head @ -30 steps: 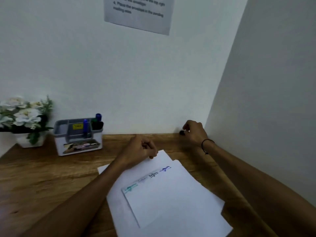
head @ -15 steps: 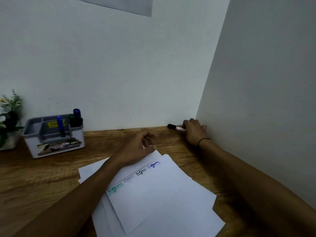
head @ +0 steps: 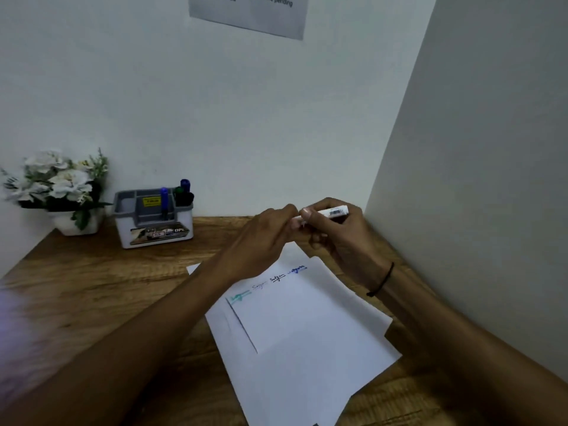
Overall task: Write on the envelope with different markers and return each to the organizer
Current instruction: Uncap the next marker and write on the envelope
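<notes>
A white envelope (head: 295, 315) lies on a stack of white sheets in the middle of the wooden desk, with several short scribbles in teal, black and blue along its far edge. Above its far end my right hand (head: 341, 238) grips a white marker (head: 335, 212) held level. My left hand (head: 267, 229) meets it, fingertips pinched on the marker's left end, which they hide. A grey and white organizer (head: 153, 221) stands at the back left against the wall, with blue, green and black markers (head: 183, 195) upright in it.
A white pot of pale artificial flowers (head: 58, 189) sits left of the organizer. A side wall (head: 479, 179) rises close on the right. A printed notice (head: 249, 13) hangs on the back wall. Bare wood shows at the left front of the desk (head: 92, 302).
My right hand has lifted the marker from the back right corner of the desk and brought it over the envelope. My left hand rose off the paper and closed on the marker's end.
</notes>
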